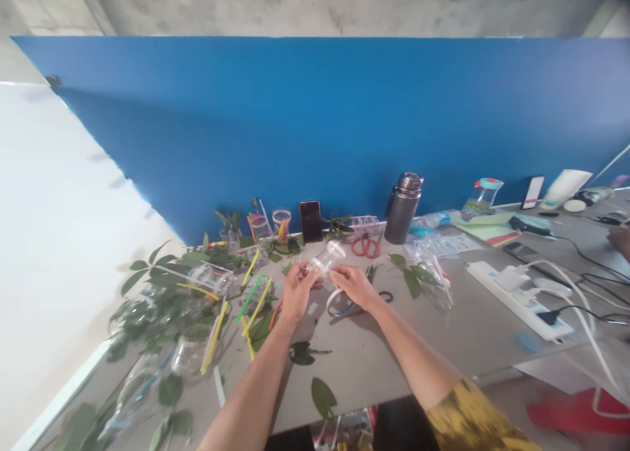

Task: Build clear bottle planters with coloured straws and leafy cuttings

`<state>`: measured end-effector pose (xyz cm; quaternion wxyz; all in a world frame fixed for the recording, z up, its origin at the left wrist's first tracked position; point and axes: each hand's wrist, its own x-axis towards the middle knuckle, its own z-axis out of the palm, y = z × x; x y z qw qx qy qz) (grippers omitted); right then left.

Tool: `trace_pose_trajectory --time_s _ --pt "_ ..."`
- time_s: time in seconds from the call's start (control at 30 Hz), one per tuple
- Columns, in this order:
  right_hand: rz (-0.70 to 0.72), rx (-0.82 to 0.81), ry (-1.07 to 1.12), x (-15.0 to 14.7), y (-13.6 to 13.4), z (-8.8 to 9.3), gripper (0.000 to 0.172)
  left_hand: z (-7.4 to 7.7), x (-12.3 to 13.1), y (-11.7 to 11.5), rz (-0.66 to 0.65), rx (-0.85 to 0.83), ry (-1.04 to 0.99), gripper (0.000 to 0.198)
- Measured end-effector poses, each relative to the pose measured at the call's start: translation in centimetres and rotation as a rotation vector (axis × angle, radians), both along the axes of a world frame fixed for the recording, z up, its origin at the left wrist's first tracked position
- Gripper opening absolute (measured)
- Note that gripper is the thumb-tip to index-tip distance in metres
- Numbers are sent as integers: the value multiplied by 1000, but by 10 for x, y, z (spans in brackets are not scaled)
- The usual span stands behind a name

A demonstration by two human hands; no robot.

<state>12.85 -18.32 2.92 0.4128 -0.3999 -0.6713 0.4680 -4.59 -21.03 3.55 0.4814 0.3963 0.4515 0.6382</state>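
Note:
My left hand [299,287] is closed around the lower left side of a clear plastic piece [329,257], like a cup or a cut bottle part, tilted above the table. My right hand [355,285] pinches at its lower right edge, so both hands meet on it. Just below the right fingers is a white ring [335,305], perhaps a tape roll; I cannot tell if the hand touches it. Scissors with dark handles [386,297] lie partly hidden behind the right hand. Red-handled scissors [365,247] rest a little beyond.
Leafy stems [147,306], plastic bottle pieces and coloured straws [256,306] cover the left side. A phone [310,221] and a dark flask [404,208] stand against the blue partition [315,129]. To the right are a power strip [522,303] with cables and part of another person's hand [621,244].

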Motion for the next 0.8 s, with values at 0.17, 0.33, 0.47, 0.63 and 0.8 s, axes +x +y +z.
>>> trace_pose_trajectory --time_s 0.17,0.33,0.47,0.63,0.8 --pt "31 3 -10 1 5 -10 44 0 -6 2 6 -127 -61 45" --pt "-15 9 -18 0 8 -15 47 5 -8 2 -16 -142 -126 50" --pt "-275 189 -129 0 11 -13 36 8 -7 -1 47 -36 -58 53" --pt "-341 538 -168 -3 3 -7 20 12 -4 -6 128 87 45 54" --pt "-265 596 -372 -14 -15 -2 25 15 -2 -9 132 89 26 49"
